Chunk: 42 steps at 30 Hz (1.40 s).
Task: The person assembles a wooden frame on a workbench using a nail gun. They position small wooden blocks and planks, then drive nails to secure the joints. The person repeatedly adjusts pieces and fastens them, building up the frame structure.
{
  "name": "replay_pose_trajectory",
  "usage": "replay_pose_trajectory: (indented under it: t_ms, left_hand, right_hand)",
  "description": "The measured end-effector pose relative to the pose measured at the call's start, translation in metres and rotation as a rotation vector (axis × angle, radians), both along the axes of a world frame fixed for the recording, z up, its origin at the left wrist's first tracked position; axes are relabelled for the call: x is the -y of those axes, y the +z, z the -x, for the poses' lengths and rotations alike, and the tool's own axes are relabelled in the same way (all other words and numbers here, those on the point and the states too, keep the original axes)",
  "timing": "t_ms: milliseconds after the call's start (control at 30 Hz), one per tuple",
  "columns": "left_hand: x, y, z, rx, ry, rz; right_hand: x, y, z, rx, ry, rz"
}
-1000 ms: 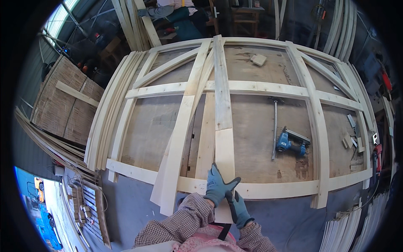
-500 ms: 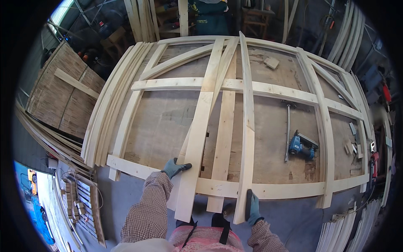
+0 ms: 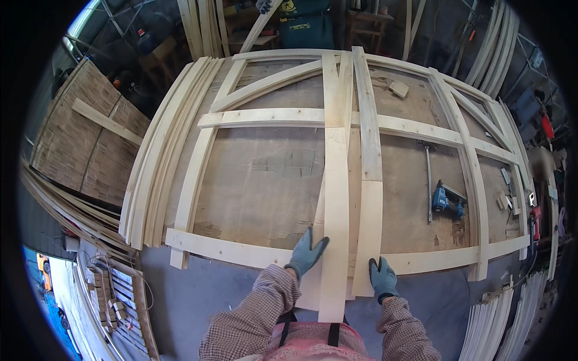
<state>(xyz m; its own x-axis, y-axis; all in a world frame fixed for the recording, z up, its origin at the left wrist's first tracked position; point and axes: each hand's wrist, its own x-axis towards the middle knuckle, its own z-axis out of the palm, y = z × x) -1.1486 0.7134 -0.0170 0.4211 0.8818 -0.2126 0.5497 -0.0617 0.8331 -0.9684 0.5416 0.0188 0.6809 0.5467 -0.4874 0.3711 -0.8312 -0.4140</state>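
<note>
A long wooden plank [image 3: 335,228] lies lengthwise over the crosspieces of a wooden frame [image 3: 241,253], its near end overhanging toward me. My left hand [image 3: 305,257], in a blue-grey glove, rests at its left edge with thumb and fingers spread. A second plank [image 3: 371,222] runs alongside to the right. My right hand [image 3: 383,279], gloved alike, lies against that plank's right edge near its near end, fingers stretched forward. Other planks are partly hidden beneath and between these two.
A blue nail gun [image 3: 447,201] and a metal bar clamp [image 3: 429,180] lie inside the frame at right. Small wood offcuts [image 3: 398,89] lie farther off. Stacked strips [image 3: 162,156] line the left side. Beyond the far edge, another person's gloved hand [image 3: 264,6] touches a slanting board.
The two planks now lie closer together and more parallel, the right one turned flatter. My left hand has spread its fingers. Another person's hand has appeared at the far side.
</note>
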Motion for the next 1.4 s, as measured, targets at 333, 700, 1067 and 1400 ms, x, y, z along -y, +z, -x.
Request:
replay_pose_trajectory:
  t_ms: [333, 700, 1067, 1400]
  left_hand:
    - [0.058, 0.024, 0.0, -0.181, -0.079, -0.135]
    - [0.004, -0.005, 0.013, -0.01, -0.038, 0.486]
    - [-0.029, 0.019, 0.13, 0.493, 0.424, 0.483]
    - [-0.179, 0.004, 0.271, 0.155, 0.523, 0.129]
  right_hand:
    - [0.02, 0.011, 0.116, 0.217, 0.261, -0.094]
    - [-0.021, 0.028, 0.147, -0.137, -0.002, -0.508]
    - [-0.077, 0.01, 0.264, -0.23, 0.102, -0.72]
    - [-0.227, -0.012, 0.373, -0.492, 0.319, -0.592]
